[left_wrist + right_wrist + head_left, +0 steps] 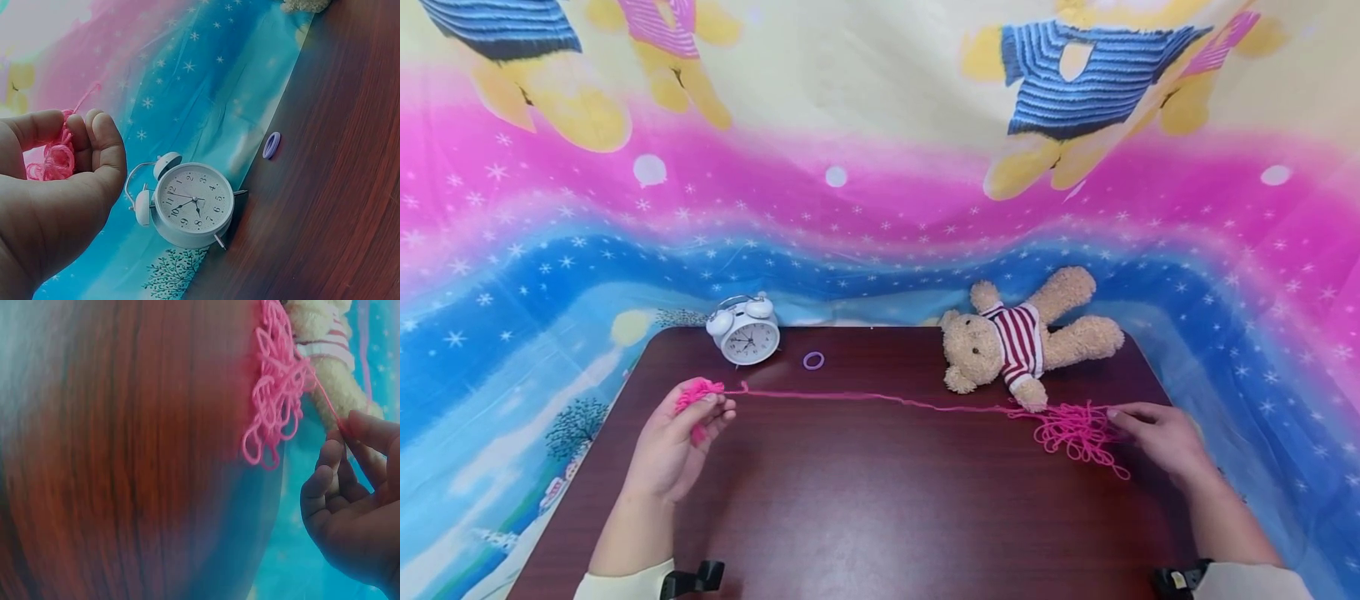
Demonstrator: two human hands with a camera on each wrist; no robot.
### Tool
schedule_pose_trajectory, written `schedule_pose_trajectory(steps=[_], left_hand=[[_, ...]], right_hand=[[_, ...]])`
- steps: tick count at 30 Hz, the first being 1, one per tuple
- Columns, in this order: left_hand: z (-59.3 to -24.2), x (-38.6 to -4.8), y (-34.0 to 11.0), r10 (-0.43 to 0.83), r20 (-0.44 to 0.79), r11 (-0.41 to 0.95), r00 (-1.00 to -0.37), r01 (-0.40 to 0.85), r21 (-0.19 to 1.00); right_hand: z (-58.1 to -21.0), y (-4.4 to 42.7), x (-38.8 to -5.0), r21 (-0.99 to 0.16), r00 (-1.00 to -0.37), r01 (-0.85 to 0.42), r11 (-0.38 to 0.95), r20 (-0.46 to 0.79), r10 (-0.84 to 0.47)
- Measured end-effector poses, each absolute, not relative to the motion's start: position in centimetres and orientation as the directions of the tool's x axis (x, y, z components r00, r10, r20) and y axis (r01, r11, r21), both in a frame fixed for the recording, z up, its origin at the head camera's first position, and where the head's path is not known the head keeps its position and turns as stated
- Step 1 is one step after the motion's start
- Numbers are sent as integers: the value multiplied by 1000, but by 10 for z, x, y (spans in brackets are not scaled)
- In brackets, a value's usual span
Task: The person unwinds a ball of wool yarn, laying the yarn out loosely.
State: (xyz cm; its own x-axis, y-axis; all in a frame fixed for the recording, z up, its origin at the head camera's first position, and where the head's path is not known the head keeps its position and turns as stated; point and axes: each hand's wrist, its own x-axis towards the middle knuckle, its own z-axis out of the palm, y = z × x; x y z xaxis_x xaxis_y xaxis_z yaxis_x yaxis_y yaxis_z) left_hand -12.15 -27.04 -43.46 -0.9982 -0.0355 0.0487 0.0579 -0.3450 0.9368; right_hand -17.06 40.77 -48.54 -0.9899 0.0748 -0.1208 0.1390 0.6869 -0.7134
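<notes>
Pink yarn lies in a loose, looped tangle on the right side of the table, touching the teddy bear's paw. My right hand pinches a strand at the tangle's right edge between thumb and index finger; the right wrist view shows that strand pulled straight. From the tangle one strand runs left across the table to my left hand. That hand grips a small bunch of the same yarn between thumb and curled fingers, raised near the alarm clock. Part of this bunch is hidden by the fingers.
A white twin-bell alarm clock stands at the table's back left, with a purple ring-shaped band beside it. A teddy bear in a striped shirt lies at the back right. Printed cloth hangs behind the dark wooden table.
</notes>
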Motion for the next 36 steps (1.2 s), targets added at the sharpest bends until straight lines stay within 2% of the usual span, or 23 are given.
schedule_pose_trajectory(steps=[9, 18, 26, 36], left_hand=[[-432, -120, -277, -54, 44, -363, -998, 60, 930], [-435, -117, -285, -44, 97, -451, -994, 106, 886], [-436, -115, -291, -52, 105, -448, -993, 117, 886], [-439, -116, -292, -47, 114, -479, -992, 123, 869]], right_hand=[[-489, 425, -173, -716, -978, 203, 668, -176, 108], [-500, 442, -176, -706, -969, 241, 666, -209, 129], [-505, 452, -175, -737, -959, 283, 614, -221, 177], [-504, 445, -175, -731, -955, 296, 614, -225, 193]])
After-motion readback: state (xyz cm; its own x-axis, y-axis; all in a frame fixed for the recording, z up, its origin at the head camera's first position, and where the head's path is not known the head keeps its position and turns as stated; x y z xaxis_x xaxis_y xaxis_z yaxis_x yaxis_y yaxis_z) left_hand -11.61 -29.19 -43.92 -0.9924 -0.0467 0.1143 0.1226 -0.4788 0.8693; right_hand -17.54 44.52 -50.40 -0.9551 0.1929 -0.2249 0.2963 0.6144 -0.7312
